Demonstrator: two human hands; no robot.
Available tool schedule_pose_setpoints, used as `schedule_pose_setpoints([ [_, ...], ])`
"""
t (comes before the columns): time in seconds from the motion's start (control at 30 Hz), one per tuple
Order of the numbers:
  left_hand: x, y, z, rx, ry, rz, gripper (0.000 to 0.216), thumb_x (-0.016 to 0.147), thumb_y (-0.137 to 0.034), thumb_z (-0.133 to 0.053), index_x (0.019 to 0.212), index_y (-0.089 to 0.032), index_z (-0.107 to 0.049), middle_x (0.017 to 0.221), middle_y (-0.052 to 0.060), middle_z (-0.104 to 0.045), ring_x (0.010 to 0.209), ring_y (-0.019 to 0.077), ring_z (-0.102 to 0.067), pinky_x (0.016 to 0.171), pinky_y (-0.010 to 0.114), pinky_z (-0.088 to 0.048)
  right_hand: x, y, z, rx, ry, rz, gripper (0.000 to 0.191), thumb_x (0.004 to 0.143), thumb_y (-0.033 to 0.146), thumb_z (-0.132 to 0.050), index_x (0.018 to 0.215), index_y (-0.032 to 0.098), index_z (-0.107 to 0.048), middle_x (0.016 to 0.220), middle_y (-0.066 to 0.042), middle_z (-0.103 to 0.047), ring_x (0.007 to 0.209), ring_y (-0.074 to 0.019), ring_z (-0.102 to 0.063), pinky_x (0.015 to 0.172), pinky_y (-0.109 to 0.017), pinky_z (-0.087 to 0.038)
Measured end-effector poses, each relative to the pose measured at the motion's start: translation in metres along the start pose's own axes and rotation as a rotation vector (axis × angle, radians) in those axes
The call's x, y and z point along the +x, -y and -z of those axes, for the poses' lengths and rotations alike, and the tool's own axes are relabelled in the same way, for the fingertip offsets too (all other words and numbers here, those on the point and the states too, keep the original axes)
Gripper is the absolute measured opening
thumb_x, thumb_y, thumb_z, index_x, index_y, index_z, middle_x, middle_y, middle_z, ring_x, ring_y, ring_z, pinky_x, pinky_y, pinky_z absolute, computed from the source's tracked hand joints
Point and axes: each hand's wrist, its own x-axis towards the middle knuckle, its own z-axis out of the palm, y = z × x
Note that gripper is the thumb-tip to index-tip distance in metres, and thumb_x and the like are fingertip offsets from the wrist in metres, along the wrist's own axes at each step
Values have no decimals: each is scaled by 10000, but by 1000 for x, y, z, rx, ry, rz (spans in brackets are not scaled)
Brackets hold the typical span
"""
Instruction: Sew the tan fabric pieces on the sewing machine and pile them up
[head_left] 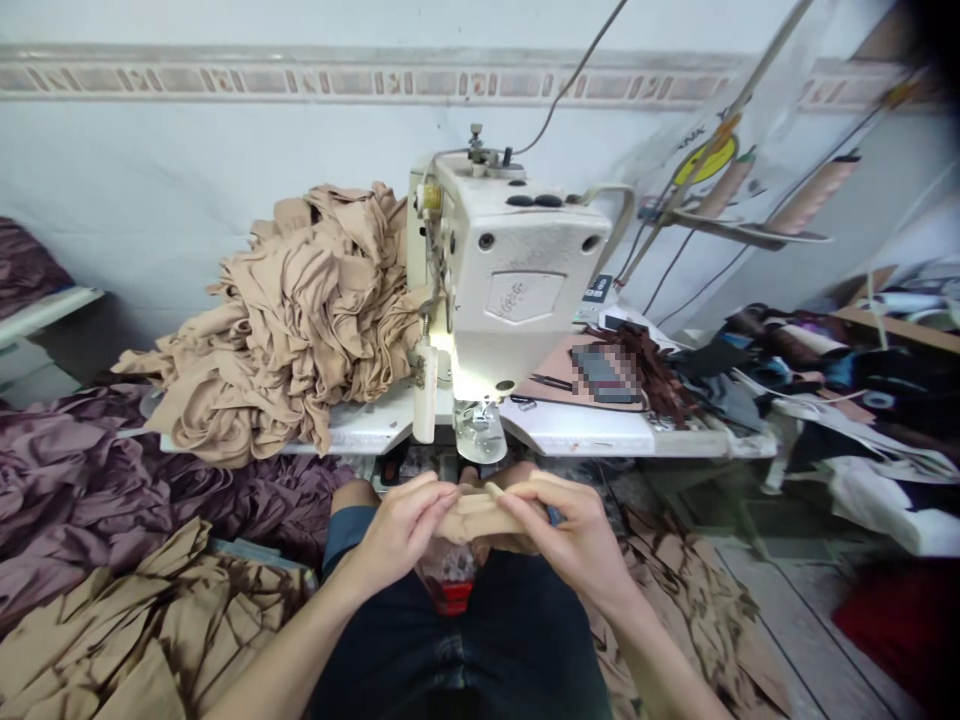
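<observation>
While sitting at the worktop's near edge, a person is pinching a small tan fabric strip over the lap, left hand and right hand each closing a grip on it, below the sewing machine; tan cloth is piling at the worktop's left end.

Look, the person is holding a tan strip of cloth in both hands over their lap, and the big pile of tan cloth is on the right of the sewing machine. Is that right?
Not quite. The head view shows the pile of tan cloth on the left of the sewing machine, not the right. The rest holds: the left hand and right hand both hold the tan strip over the lap.
</observation>
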Motion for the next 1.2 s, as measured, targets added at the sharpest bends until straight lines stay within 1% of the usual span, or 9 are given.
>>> schedule_pose_setpoints([
  [0.13, 19, -6, 0, -110, -62, 88, 336, 1091, -344, -548, 896, -181, -767, 828, 52, -712, 771, 193, -653, 736, 276, -486, 18, -5, 1, 64, -81, -65, 337, 988, 418, -703, 752, 196, -796, 686, -34, -701, 644, -193, -592, 636, -315, -437],
  [0.23, 34, -7, 2, -217, -99, 230, 344, 1037, -425, -625, 844, -175, -760, 783, 35, -717, 724, 186, -631, 676, 263, -471, 32, -13, 0, 148, -91, -163, 344, 928, 465, -754, 738, 181, -794, 686, -30, -714, 648, -193, -594, 624, -302, -446],
  [0.37, 51, -8, 4, -257, -146, 350, 324, 955, -458, -707, 804, -171, -700, 654, -16, -601, 609, 148, -551, 588, 238, -409, 46, -23, -1, 236, -106, -244, 446, 870, 571, -802, 693, 163, -769, 623, -15, -657, 604, -176, -547, 575, -291, -423],
  [0.47, 61, -8, 2, -249, -230, 338, 266, 914, -423, -741, 829, -190, -646, 622, -58, -496, 569, 125, -487, 562, 226, -367, 52, -29, -1, 268, -151, -232, 504, 867, 625, -793, 662, 167, -745, 593, -5, -612, 591, -167, -511, 556, -289, -402],
  [0.6, 72, -6, -6, -289, -325, 270, 217, 908, -388, -736, 896, -208, -616, 652, -73, -457, 587, 121, -483, 585, 223, -377, 59, -38, -1, 296, -200, -227, 520, 847, 636, -809, 641, 167, -716, 591, 6, -577, 601, -163, -489, 579, -293, -392],
  [0.73, 81, -4, -14, -401, -320, 288, 282, 913, -414, -741, 1018, -211, -576, 640, -110, -405, 542, 107, -435, 570, 214, -370, 67, -46, 2, 331, -223, -228, 514, 827, 622, -833, 631, 167, -699, 586, 17, -555, 605, -159, -474, 593, -292, -377],
  [0.97, 93, 0, -13, -496, -266, 262, 385, 906, -491, -783, 1018, -202, -554, 625, -115, -418, 542, 99, -425, 564, 214, -340, 70, -59, 1, 363, -239, -235, 501, 817, 624, -859, 670, 161, -736, 637, 7, -624, 649, -171, -532, 638, -293, -411],
  [1.07, 89, 7, -17, -534, -315, 273, 406, 923, -516, -780, 1057, -205, -556, 624, -113, -448, 543, 101, -454, 584, 213, -378, 64, -69, -6, 369, -247, -267, 553, 817, 661, -851, 631, 166, -692, 600, 22, -576, 609, -151, -489, 604, -284, -384],
  [1.2, 66, 28, -24, -461, -404, 311, 411, 976, -596, -690, 1049, -200, -609, 721, -37, -619, 657, 152, -605, 651, 235, -470, 46, -86, -18, 376, -272, -317, 664, 787, 798, -794, 602, 171, -679, 541, 17, -552, 550, -152, -475, 551, -284, -378],
])
